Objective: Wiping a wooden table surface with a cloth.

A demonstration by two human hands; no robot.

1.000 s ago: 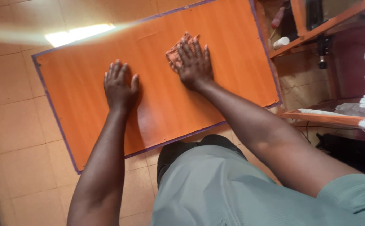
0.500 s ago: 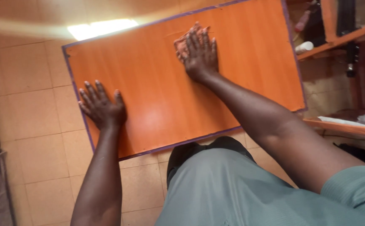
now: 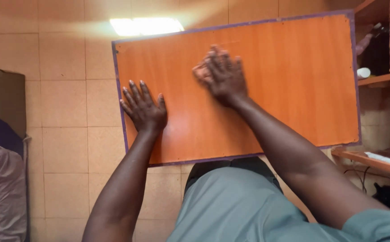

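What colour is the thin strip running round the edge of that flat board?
Purple, edging the orange wood-grain rectangular board, seen in the head view.

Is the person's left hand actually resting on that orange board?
Touching. The head view shows the left hand lying flat, fingers spread, on the orange board near its left edge, with no gap visible under the palm.

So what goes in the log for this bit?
left hand: flat on orange board | right hand: pressing small pad, blurred
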